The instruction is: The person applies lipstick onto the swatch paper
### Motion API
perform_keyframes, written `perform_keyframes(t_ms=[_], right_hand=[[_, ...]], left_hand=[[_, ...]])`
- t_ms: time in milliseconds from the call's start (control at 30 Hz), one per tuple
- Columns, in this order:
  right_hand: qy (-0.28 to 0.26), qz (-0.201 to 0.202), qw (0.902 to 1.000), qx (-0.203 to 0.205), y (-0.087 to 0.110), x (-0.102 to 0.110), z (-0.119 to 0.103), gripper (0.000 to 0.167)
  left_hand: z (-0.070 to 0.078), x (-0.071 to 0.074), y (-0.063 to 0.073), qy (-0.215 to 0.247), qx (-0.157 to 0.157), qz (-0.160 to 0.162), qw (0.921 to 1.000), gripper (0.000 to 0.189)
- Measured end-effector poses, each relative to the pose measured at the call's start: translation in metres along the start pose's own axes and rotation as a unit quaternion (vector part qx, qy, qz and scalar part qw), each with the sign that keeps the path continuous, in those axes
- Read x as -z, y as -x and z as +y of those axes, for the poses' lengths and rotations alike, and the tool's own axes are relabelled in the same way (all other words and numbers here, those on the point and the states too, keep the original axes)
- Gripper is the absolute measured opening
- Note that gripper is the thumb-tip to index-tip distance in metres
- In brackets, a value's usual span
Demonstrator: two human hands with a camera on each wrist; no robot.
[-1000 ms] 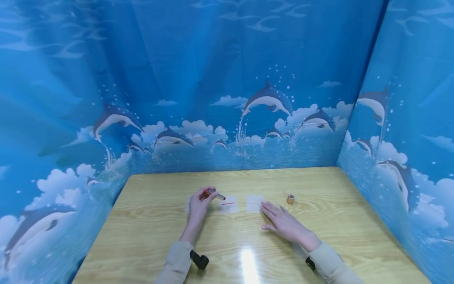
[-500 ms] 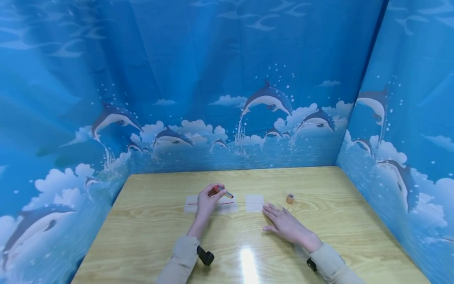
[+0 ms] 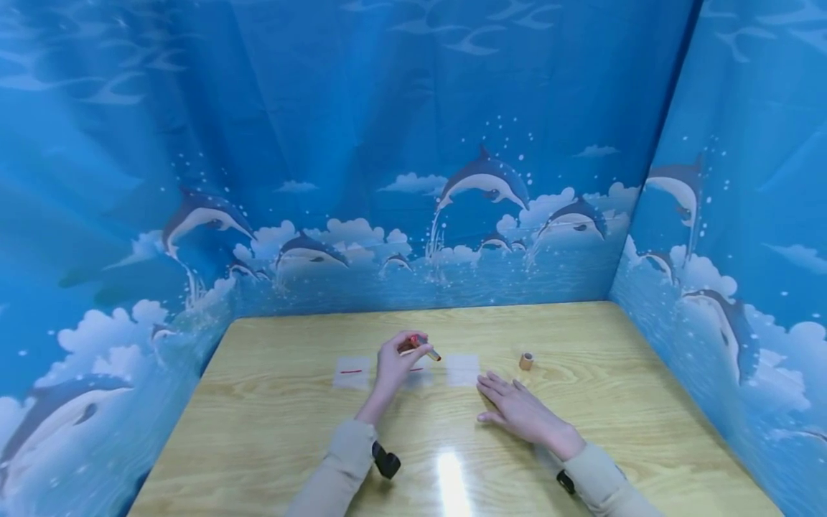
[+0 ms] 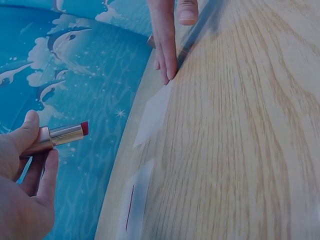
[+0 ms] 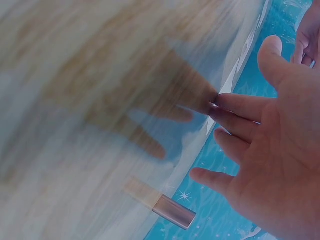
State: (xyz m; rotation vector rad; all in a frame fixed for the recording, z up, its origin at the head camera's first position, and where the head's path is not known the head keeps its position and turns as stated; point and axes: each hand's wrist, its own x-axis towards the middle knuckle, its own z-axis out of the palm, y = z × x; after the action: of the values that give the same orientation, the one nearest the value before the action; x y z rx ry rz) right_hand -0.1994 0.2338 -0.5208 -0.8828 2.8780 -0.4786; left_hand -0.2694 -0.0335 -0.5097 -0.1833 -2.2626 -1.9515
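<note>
My left hand (image 3: 393, 366) pinches an uncapped lipstick (image 4: 66, 135) between thumb and fingers, held up off the table, its red tip pointing right. Below it lies the middle paper square (image 3: 420, 379), which has a red line partly hidden by the hand. Another red line crosses the left paper square (image 3: 352, 380). On the right paper square (image 3: 462, 369) no red shows. My right hand (image 3: 520, 413) lies palm down with fingers straight, fingertips right at that square's right edge. Beyond the right hand stands the lipstick cap (image 5: 175, 212), upright.
The wooden table (image 3: 258, 431) has a bright glare spot near its front. Behind and beside it hang blue curtains (image 3: 362, 143) printed with dolphins. A small black device (image 3: 386, 461) is strapped at the left sleeve.
My left hand has moved right with the lipstick, from over the left square to over the middle one, uncovering the left square's red line. The right hand stays in place.
</note>
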Motion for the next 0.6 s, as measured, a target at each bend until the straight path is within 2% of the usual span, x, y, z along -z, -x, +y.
perform_keyframes(t_ms=[267, 500, 600], right_hand=[[-0.008, -0.004, 0.9999, -0.006, -0.001, 0.0, -0.001, 0.067], [-0.003, -0.007, 0.9999, -0.011, -0.002, -0.002, 0.001, 0.068], [0.004, -0.003, 1.0, -0.007, -0.002, -0.003, 0.002, 0.068]], left_hand=[[0.003, -0.018, -0.003, -0.018, -0.018, -0.04, 0.9989, 0.028], [0.005, -0.031, -0.006, -0.035, -0.038, -0.056, 0.9971, 0.028], [0.005, -0.035, -0.008, -0.04, -0.037, -0.06, 0.9967, 0.028]])
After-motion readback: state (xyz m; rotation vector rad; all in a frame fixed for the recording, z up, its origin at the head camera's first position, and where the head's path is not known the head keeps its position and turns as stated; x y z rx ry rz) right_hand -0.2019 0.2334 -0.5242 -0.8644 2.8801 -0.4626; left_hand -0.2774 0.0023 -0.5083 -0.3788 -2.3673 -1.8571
